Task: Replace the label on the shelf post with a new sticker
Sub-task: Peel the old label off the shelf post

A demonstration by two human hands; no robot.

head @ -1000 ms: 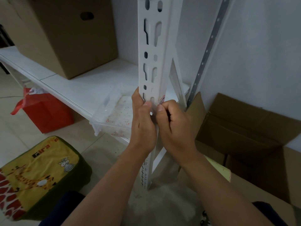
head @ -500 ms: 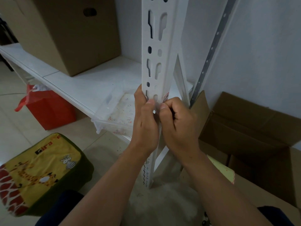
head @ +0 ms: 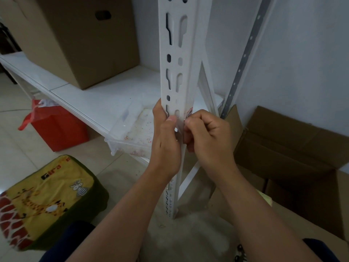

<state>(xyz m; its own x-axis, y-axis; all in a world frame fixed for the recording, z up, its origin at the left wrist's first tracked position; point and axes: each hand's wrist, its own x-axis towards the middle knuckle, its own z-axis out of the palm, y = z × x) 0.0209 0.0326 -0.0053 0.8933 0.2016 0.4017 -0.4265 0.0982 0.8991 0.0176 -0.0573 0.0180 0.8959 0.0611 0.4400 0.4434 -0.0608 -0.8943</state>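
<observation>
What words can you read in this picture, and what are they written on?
"Gira": black and red letters on the yellow giraffe cushion, cut off where the fabric folds.
Sticker on the white shelf post, beside the right hand: red and dark print, too small and blurred to read.
No print shows on the cardboard boxes, the red bag or the clear tray.

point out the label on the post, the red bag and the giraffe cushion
label (head: 189, 112), head view, its red-printed part above the right fingers
red bag (head: 58, 127), head view, its front face
giraffe cushion (head: 47, 193), head view, its yellow top
</observation>
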